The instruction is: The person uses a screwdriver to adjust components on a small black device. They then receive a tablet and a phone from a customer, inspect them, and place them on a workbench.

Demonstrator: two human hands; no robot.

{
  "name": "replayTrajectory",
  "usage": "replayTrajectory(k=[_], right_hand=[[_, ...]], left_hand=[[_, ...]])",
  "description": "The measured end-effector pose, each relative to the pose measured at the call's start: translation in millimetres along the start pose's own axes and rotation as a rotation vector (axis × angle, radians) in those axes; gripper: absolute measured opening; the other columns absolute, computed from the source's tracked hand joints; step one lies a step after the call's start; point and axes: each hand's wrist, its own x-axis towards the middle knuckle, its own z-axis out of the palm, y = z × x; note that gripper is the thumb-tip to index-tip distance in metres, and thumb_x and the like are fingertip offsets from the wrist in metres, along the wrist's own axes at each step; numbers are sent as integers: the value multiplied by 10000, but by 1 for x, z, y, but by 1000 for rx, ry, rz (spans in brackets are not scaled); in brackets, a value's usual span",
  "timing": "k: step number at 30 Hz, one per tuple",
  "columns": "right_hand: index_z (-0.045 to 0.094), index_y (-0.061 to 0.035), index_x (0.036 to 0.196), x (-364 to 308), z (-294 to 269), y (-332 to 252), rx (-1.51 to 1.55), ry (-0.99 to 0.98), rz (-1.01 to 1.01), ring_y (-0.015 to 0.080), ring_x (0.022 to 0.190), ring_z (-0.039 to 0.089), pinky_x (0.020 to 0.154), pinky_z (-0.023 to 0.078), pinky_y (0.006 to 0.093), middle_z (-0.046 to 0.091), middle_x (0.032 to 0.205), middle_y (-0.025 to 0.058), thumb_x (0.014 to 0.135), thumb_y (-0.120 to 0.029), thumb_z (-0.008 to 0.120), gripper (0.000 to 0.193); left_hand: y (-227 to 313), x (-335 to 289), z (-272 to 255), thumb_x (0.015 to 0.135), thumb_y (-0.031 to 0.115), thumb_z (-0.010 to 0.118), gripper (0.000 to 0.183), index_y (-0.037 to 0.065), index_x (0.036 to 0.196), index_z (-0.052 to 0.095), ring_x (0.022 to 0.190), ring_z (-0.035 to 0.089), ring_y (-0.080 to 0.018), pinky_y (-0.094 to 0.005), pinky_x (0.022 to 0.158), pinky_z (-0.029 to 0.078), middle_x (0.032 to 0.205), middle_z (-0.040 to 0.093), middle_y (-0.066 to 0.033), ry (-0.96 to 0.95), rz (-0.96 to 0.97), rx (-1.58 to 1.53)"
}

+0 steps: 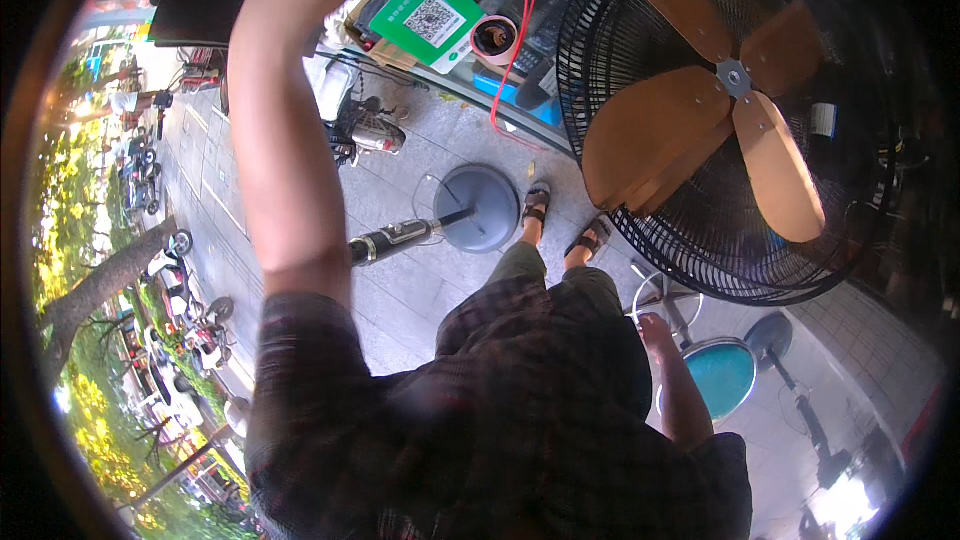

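My left arm [290, 140] stretches up past the top edge, so its hand is out of the picture. My right hand [655, 332] hangs low on the right, close to the white tube frame and the round teal stool seat [720, 380]. Blur hides its fingers, and I cannot tell whether it touches the frame. A large fan stands at the upper right, with brown blades [640, 135] bare in front of a black wire cage [690, 265]. Before my feet, a round grey base [478, 208] carries a tilted-looking silver and black pole [390, 242].
A glass-topped counter [555, 120] at the top holds a green code sign [425, 18], a pink round container [478, 43] and a red cord [526, 15]. Another pole stand [770, 335] is at the right. Parked scooters [175, 290] and a tree trunk [100, 285] line the left.
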Motion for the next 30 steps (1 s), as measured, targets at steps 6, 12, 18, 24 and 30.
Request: replayTrajectory(k=[6,12,18,24,30], right_hand=[[662,0,1220,-4,-13,-75,-300,-2,-296,320,1056,723,900,557,417,732,1132,239,1032,-273,594,338],[543,-6,1422,-134,30,-259,116,-410,-535,246,1258,622,1060,503,366,631,1349,159,1076,-233,629,423],[577,4,1389,-203,86,-223,415,-188,-594,241,1279,596,1128,443,371,594,1384,130,1107,-132,473,330],[635,-6,1235,-263,112,-150,615,315,-456,176,1055,641,936,518,342,657,1072,84,1127,-178,480,256],[616,-49,1254,-330,111,-56,944,349,-406,136,750,587,711,500,288,619,871,26,1101,-297,579,294]], left_hand=[[59,-209,79,1002,77,705,220,87,1013,486,841,734,-261,-389,714,605,967,719,-138,88,-419,-1653],[152,-368,130,1043,68,654,160,75,992,503,929,685,-190,-358,826,566,1033,681,-96,-772,-554,-2151],[184,-414,170,1057,140,653,143,31,1032,564,929,718,-171,-317,797,570,1032,731,-119,-1213,-251,-1875],[218,-439,160,1064,199,614,226,1,1164,656,938,729,-246,-378,817,558,981,743,-153,-1085,323,-1291],[279,-505,166,1065,238,609,245,13,1137,671,910,755,-306,-396,814,567,926,753,-157,-1446,182,-1111]])
